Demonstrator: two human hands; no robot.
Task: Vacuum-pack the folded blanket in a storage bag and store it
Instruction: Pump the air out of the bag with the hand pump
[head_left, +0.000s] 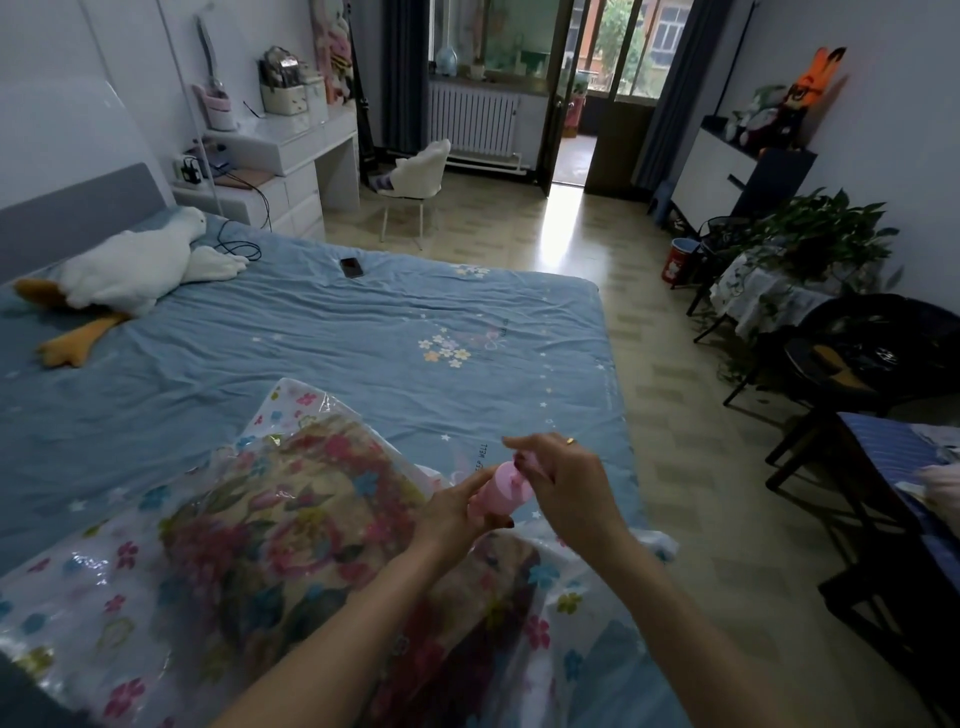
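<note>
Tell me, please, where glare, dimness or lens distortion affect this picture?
Head view: daylight through the balcony door throws bright glare on the floor; the clear storage bag shows small specular highlights; the right side around the dark chair is dim; wide-angle distortion bends the bed edges and walls.

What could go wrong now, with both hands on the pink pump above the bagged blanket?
1. The storage bag lies near the bed edge, one corner hanging over; it might slide off.
2. The left hand and right hand both hold the pink pump; nothing steadies the bag.
3. The blanket bulges; wrinkled plastic could leak.
</note>
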